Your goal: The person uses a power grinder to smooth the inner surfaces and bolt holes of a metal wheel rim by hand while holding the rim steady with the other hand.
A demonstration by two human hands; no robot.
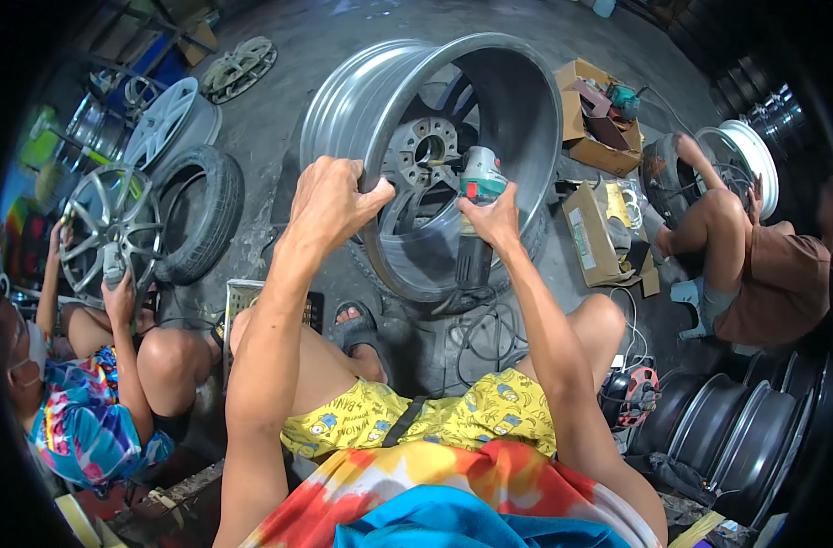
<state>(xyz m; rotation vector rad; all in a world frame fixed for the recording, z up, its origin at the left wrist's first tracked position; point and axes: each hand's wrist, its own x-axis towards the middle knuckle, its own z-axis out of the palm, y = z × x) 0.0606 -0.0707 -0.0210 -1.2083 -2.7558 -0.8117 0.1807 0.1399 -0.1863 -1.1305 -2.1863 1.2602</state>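
Observation:
A large silver alloy wheel rim (pixel 517 100) stands tilted on its edge in front of me, its open barrel facing me. My left hand (pixel 330 196) grips the near left lip of the rim. My right hand (pixel 491 219) holds a green and grey power tool (pixel 479 187) whose head points into the barrel near the hub and spokes. The tool's dark body and cord run down toward the floor between my knees.
A person on the left holds a silver spoked wheel (pixel 106 224) beside a tyre (pixel 202 210). Another person (pixel 764 265) at the right works on a rim (pixel 754 160). Open cardboard boxes (pixel 604 151) lie behind. Dark rims (pixel 745 438) are stacked at lower right. Cables (pixel 490 333) lie on the concrete floor.

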